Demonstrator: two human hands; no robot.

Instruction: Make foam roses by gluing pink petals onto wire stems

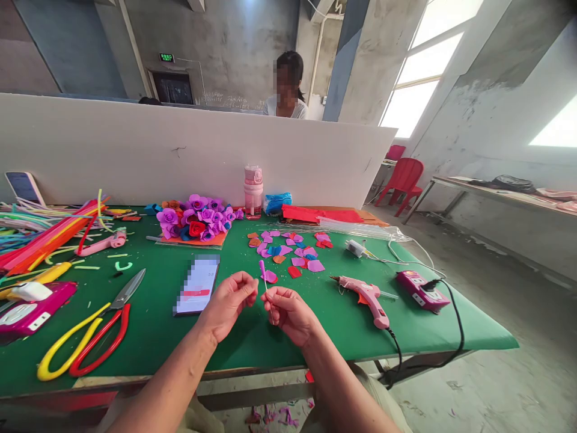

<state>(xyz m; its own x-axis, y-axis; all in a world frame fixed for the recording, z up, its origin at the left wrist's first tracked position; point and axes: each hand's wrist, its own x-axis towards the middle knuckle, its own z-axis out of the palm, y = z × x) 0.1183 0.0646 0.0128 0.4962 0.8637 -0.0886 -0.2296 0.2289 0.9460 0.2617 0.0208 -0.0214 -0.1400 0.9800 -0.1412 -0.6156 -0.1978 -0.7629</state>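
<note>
See green table across lower frame, white board along its back edge, person behind at upper ctr. Spot flower bunch ctr-left, scissors lower L, pink glue gun ctr-right. At lower ctr, has L hand nearly closed, thumb + index together; can't tell if gripping anything. Has R hand curled, pinching thin stem. Find phone L of hands, loose petals above. At ctr, see purple tip atop near-upright stem.
</note>
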